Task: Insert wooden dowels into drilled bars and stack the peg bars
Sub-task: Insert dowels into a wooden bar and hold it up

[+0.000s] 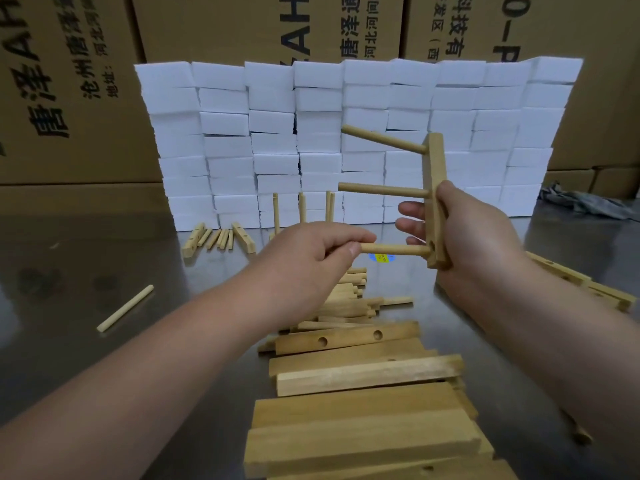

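Note:
My right hand (464, 233) grips a drilled wooden bar (433, 168) held upright above the table. Two dowels, an upper dowel (382, 138) and a middle dowel (382, 189), stick out of it to the left. My left hand (311, 251) pinches a third dowel (394, 250) whose right end sits at the bar's lowest hole. A heap of drilled bars (346, 337) and loose dowels (349, 296) lies on the table beneath my hands. Behind my left hand a finished peg bar stands with its pegs (302, 206) pointing up.
A wall of white foam blocks (346, 140) stands at the back, with cardboard boxes (242, 26) behind it. A single dowel (124, 308) lies at the left. More bars (581, 282) lie at the right, small pieces (214, 237) at the foam's foot, and a grey rag (585, 202) at far right.

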`<state>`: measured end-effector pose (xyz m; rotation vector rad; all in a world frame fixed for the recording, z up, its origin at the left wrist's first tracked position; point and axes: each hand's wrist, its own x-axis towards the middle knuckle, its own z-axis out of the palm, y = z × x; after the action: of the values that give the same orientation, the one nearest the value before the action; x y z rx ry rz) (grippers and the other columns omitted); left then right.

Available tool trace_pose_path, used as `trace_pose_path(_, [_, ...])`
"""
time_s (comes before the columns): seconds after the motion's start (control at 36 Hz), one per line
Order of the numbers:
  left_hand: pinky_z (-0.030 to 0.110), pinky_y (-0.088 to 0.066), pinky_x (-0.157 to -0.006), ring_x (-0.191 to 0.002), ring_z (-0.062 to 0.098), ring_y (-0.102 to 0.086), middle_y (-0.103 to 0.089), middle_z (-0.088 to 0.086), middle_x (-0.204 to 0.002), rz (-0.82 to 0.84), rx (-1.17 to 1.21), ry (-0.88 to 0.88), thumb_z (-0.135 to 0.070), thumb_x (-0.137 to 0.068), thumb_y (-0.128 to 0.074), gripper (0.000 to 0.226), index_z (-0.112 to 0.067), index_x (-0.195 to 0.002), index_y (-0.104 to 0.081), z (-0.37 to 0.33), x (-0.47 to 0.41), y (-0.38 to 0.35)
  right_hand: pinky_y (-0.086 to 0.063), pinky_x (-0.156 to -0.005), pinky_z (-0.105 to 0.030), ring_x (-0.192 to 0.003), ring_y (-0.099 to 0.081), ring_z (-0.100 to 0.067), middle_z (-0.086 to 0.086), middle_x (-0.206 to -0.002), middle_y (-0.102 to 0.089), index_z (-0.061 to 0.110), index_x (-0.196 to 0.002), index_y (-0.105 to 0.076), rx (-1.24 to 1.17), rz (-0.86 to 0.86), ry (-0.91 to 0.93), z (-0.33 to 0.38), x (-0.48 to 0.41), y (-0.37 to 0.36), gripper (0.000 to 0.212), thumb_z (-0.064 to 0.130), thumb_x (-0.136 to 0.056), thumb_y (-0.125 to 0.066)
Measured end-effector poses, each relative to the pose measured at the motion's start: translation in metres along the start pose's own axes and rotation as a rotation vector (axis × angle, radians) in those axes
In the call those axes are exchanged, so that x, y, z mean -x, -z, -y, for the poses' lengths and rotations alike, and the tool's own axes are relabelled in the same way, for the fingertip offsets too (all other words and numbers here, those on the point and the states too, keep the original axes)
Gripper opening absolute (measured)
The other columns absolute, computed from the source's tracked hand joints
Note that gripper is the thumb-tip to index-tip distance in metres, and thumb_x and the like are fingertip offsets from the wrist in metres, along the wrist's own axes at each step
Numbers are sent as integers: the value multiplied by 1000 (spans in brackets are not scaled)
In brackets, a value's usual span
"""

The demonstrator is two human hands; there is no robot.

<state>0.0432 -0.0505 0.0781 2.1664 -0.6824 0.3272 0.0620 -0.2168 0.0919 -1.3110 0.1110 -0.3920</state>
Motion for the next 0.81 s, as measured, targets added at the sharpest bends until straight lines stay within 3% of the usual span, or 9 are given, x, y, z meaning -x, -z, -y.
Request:
trace_pose_path(0.11, [7,-34,-47,-51,-5,-45,-52,-26,-57,-35,-19,-48,-29,-93,-48,26,-52,-85,-54,-2,1,-4,-51,-79,-38,-60,-64,-11,9,-59,-69,19,-79,-57,21,19,23,-2,-1,-1,29,29,-97,-37])
trace_pose_path(0.25, [7,-32,-47,-52,-5,-46,-52,-28,-60,-120,30,-63,-26,-90,-52,24,-46,-81,-59,-3,2,-8,-53,-53,-23,-55,-65,-8,7,-60,-69,20,-83,-58,0,74,69,-3,1,-1,25,27,-97,-37])
trace_pose_path(0.81, [7,-28,-38,-39,-3,-40,-46,-21,-43,-150,167,10,-28,-92,-48,19,-34,-83,-63,-14,9,-16,-49,-45,-19,-54,-64,-9,6,-62,-67,17,-78,-61,17,69,248,-2,3,1,29,24,-94,-37])
